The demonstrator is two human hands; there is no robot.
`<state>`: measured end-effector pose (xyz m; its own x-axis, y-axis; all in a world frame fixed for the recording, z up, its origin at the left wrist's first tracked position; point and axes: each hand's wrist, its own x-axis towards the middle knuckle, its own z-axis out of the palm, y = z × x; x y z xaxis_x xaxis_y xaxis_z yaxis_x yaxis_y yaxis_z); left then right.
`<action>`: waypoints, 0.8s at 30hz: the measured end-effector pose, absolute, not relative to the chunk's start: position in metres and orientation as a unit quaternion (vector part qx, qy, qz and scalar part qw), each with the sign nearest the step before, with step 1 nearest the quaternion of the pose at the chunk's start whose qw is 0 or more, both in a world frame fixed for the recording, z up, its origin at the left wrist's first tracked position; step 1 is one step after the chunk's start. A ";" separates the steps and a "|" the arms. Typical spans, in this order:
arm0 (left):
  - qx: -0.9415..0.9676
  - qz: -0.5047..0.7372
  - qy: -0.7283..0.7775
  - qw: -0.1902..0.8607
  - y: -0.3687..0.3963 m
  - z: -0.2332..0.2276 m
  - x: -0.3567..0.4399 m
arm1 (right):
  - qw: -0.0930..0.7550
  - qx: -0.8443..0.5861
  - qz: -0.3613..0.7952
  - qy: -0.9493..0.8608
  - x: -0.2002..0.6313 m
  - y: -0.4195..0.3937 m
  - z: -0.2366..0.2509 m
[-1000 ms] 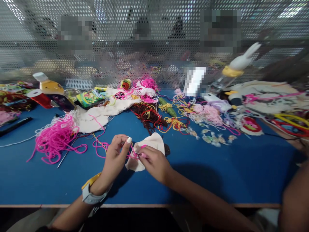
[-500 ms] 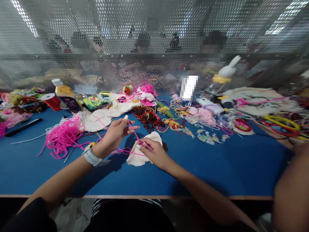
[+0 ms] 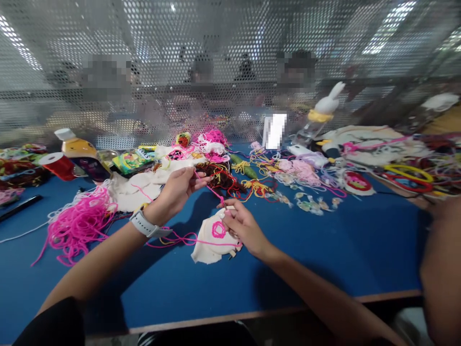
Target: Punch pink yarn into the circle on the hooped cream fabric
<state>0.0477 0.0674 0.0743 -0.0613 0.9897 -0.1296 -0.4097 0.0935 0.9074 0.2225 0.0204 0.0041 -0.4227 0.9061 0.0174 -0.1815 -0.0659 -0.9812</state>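
Bright pink yarn (image 3: 211, 189) runs tight between my two hands. My left hand (image 3: 178, 194) pinches its upper end between thumb and forefinger, other fingers loosely spread. Lower and to the right, my right hand (image 3: 248, 228) is closed on the yarn's other end; whether a needle is also in its fingers I cannot make out. Beneath the right hand lies a cream cloth (image 3: 207, 247) that seems stretched on a small hoop, with a pink stitched ring (image 3: 219, 229) on it. A second pink strand crosses the cloth and loops away to the left.
A pink yarn heap (image 3: 81, 221), a red spool (image 3: 57, 166) and a juice bottle (image 3: 81, 151) stand left. Behind are cream fabric (image 3: 135, 192) and dark brown yarn (image 3: 219, 178). Wrapped candies (image 3: 309, 204) and yellow hoops (image 3: 408, 172) lie right. A person's arm (image 3: 441, 269) is at the right edge.
My right hand has risen slightly off the cloth, uncovering the pink ring. The yarn between my hands is longer. The view has shifted a little.
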 end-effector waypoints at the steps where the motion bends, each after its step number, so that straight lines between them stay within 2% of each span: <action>1: 0.335 0.583 0.431 0.601 0.070 0.074 0.048 | 0.421 -0.334 0.658 -0.528 0.223 0.022 0.003; 13: 0.340 0.596 0.416 0.597 0.112 0.066 0.038 | 0.405 -0.300 0.748 -0.431 0.223 0.033 -0.007; 24: 0.399 0.643 0.441 0.482 0.134 0.050 0.018 | 0.395 -0.299 0.757 -0.426 0.227 0.034 -0.003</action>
